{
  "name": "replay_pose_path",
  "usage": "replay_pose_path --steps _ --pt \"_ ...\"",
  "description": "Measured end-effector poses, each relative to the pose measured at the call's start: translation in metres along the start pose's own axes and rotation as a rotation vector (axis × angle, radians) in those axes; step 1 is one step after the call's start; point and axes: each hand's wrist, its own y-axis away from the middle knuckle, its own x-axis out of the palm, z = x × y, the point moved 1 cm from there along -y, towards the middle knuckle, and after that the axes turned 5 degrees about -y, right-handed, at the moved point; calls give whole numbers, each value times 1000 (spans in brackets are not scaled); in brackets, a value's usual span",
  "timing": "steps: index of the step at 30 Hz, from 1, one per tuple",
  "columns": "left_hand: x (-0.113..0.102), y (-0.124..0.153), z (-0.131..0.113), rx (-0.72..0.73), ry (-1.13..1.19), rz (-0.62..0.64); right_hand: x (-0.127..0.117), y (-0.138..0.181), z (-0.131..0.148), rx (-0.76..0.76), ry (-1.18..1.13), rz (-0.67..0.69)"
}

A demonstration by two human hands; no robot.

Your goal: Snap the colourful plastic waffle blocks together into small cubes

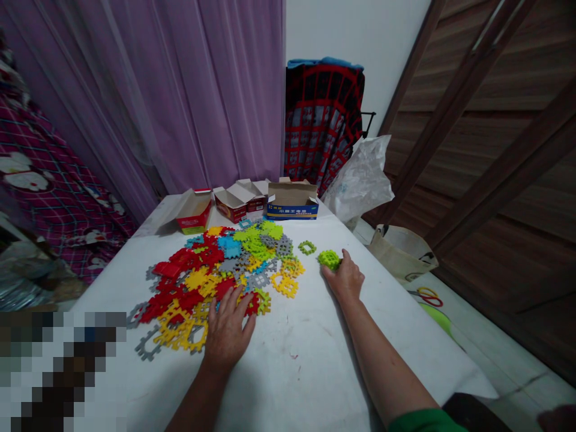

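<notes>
A heap of flat plastic interlocking tiles (216, 270) in red, yellow, grey, green and blue lies on a white table (306, 360). My left hand (228, 330) rests flat and open on the near edge of the heap, fingers spread over red and yellow tiles. My right hand (345, 277) is closed round a small stack of green tiles (329, 259) to the right of the heap. A single green tile (307, 247) lies just left of that stack.
Several opened cardboard boxes (292, 201) stand along the table's far edge. A white plastic bag (360, 180) hangs over the far right corner. A tote bag (402, 252) and scissors (427, 295) are on the floor at right. Purple curtains hang behind.
</notes>
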Motion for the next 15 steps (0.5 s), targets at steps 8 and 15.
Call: replay_pose_path --steps 8,15 --pt "4 1 3 9 -17 13 2 -1 -2 5 -4 -7" --pt "2 0 1 13 -19 35 -1 3 -1 23 22 2"
